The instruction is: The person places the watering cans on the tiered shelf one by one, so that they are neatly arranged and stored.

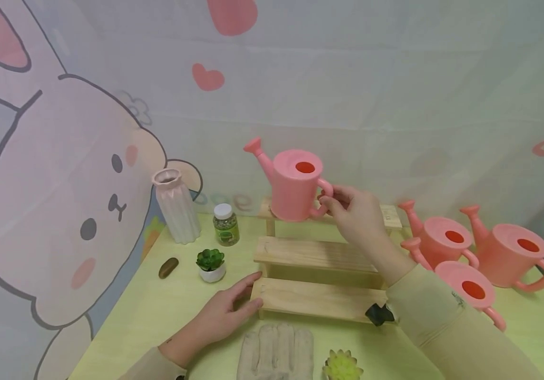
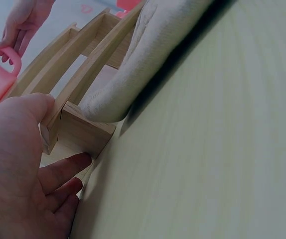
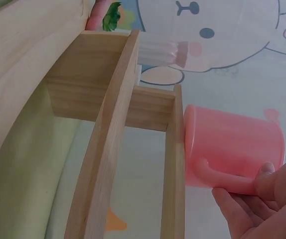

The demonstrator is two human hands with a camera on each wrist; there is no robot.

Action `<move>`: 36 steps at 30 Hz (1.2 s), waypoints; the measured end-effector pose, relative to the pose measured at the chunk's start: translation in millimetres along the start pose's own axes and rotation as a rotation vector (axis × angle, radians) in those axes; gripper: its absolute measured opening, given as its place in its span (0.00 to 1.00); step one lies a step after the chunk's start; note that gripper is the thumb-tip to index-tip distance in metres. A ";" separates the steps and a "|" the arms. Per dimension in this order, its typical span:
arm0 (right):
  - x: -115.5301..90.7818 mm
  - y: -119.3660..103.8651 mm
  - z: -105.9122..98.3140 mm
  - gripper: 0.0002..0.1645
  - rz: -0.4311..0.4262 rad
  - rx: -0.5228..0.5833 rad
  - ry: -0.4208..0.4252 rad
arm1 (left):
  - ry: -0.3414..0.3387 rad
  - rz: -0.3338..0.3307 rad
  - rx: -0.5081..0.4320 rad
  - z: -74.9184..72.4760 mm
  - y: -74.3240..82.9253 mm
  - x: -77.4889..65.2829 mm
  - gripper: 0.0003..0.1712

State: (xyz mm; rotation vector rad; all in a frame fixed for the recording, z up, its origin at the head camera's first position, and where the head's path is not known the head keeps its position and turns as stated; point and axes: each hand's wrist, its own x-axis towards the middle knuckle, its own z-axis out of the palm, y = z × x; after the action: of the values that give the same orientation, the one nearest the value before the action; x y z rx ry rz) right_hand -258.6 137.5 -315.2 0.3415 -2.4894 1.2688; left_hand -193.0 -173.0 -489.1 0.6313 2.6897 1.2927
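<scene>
My right hand pinches the loop handle of a pink plastic watering can, whose base rests on the top step of the three-tier pale wooden stand, spout pointing left. My left hand lies with fingers straight and relaxed, holding nothing, fingertips touching the left end of the stand's lowest step. A beige fabric glove lies just in front of the stand on the light green tabletop.

no text is legible; the small jar's label is too blurred.
</scene>
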 end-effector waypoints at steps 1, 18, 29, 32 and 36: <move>1.9 -0.1 1.1 0.17 0.005 -0.002 -0.005 | 0.001 0.001 0.002 0.1 -0.3 0.0 0.34; 15.0 -3.4 9.6 0.20 -0.027 -0.063 0.007 | -0.001 0.000 0.008 0.3 -0.3 0.7 0.34; 15.9 -6.2 14.3 0.23 -0.019 -0.048 0.010 | 0.001 -0.005 0.005 1.7 -0.4 1.0 0.34; 15.9 -5.7 14.6 0.23 -0.024 -0.041 0.011 | -0.001 -0.008 0.000 1.9 -0.8 1.3 0.34; 16.2 -6.8 15.9 0.23 -0.011 -0.028 0.005 | 0.003 -0.011 0.005 1.8 -1.6 1.0 0.34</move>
State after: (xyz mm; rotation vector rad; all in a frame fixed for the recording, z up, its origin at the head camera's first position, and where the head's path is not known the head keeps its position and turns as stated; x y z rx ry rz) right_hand -273.9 119.6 -312.6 0.3447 -2.4952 1.2272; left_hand -193.9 -172.2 -491.4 0.6149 2.6956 1.2855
